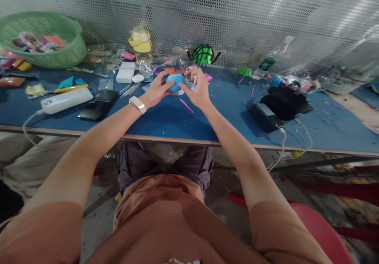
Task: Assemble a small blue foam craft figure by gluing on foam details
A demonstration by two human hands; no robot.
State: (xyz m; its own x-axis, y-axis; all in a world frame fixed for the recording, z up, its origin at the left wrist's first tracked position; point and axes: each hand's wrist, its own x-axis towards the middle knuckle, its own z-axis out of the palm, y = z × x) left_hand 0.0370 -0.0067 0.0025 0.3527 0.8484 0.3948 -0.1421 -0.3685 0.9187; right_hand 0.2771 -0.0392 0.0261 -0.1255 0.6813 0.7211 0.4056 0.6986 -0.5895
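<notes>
A rounded light-blue lump that looks like modelling clay [175,82] is held between my two hands, just above the blue table. My left hand [158,89] grips its left side, with the thumb on the near face. On the other side, my right hand [197,88] presses it with thumb and fingers; part of those fingers is hidden behind the hand. Below the lump lies a thin pink modelling tool [186,106]. Behind the hands are pink and orange pieces and clear plastic wrapping, partly covered.
Leftward lie a black phone [98,104], a white power strip [66,100] and a green basket [56,54]. A yellow-topped bottle [141,44] and a green shell-like piece [203,54] stand near the perforated metal wall. A black power bank [265,117] with cables lies rightward.
</notes>
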